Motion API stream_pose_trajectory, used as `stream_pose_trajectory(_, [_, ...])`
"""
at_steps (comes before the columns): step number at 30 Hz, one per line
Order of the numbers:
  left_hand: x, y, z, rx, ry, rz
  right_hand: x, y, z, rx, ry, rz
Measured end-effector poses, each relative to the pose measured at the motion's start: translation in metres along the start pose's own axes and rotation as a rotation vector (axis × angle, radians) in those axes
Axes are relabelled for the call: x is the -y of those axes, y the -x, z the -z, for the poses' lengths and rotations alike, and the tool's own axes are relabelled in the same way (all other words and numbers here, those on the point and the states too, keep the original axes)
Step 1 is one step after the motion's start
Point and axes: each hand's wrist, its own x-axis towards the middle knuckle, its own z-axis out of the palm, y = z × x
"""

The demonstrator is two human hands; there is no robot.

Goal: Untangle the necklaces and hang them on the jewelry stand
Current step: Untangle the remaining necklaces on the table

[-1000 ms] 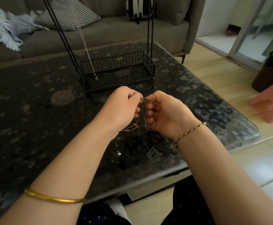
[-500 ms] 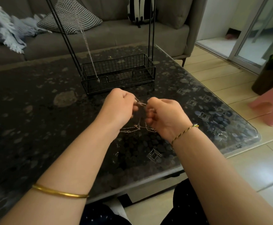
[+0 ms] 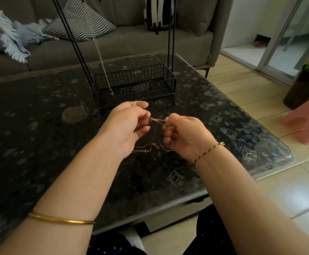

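Note:
A tangle of thin necklaces (image 3: 157, 120) is stretched between my two hands above the dark patterned table (image 3: 39, 126). My left hand (image 3: 128, 126) pinches one end and my right hand (image 3: 185, 137) pinches the other. Loose chain loops (image 3: 146, 149) hang below them, just over the tabletop. Behind my hands stands the black wire jewelry stand (image 3: 133, 85) with a basket base and tall rods. One silver chain (image 3: 102, 63) hangs from the stand, its end reaching the basket's front left corner.
A grey sofa (image 3: 113, 43) with a checked cushion (image 3: 80, 23) and a blue throw (image 3: 8, 35) runs behind the table. A pink stool (image 3: 308, 120) stands on the tiled floor to the right. The table's glass edge (image 3: 271, 168) is near my right forearm.
My hands have drawn slightly apart, so a short stretch of chain now shows between them. They sit a little lower in view as the camera tilted.

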Motion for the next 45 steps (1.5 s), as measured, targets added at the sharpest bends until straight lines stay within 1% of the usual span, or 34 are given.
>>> stream_pose_trajectory(5, [-0.002,0.0,-0.001,0.009,0.169,0.015,0.0,-0.001,-0.001,0.021,-0.153,-0.005])
stream_pose_trajectory(11, [0.0,-0.001,-0.005,-0.027,0.499,0.207,0.002,0.002,-0.004,0.062,-0.303,0.09])
stream_pose_trajectory(14, [-0.002,-0.005,0.0,-0.079,0.634,0.242,0.006,0.001,0.0,0.043,-0.36,0.149])
stream_pose_trajectory(16, [-0.003,-0.006,0.005,-0.091,0.575,0.228,0.008,0.002,0.004,0.041,-0.31,0.181])
stream_pose_trajectory(17, [-0.002,-0.006,0.007,-0.084,0.479,0.206,0.008,0.003,0.005,0.047,-0.269,0.183])
stream_pose_trajectory(19, [0.001,-0.005,0.007,-0.052,0.211,0.132,0.007,0.004,0.005,0.069,-0.207,0.168])
stream_pose_trajectory(22, [0.006,-0.002,0.003,0.083,-0.096,0.044,0.006,0.005,0.003,0.099,-0.215,0.146])
stream_pose_trajectory(25, [0.008,0.002,0.002,0.219,-0.236,0.02,0.007,0.005,0.002,0.116,-0.251,0.147])
stream_pose_trajectory(27, [0.009,0.002,0.001,0.238,-0.261,-0.002,0.007,0.005,0.002,0.131,-0.236,0.165])
stream_pose_trajectory(31, [0.012,0.0,0.002,0.194,-0.321,-0.057,0.007,0.006,0.003,0.151,-0.187,0.193])
stream_pose_trajectory(35, [0.012,-0.003,0.003,0.126,-0.373,-0.105,0.007,0.007,0.003,0.098,-0.069,0.247])
stream_pose_trajectory(38, [0.009,-0.003,0.003,0.102,-0.289,-0.068,0.008,0.007,0.004,0.08,0.034,0.232])
stream_pose_trajectory(43, [0.005,-0.003,0.003,0.085,-0.088,0.027,0.006,0.006,0.002,0.191,0.145,0.11])
stream_pose_trajectory(45, [0.006,-0.003,0.002,0.081,-0.08,0.036,0.004,0.005,0.001,0.164,0.246,0.15])
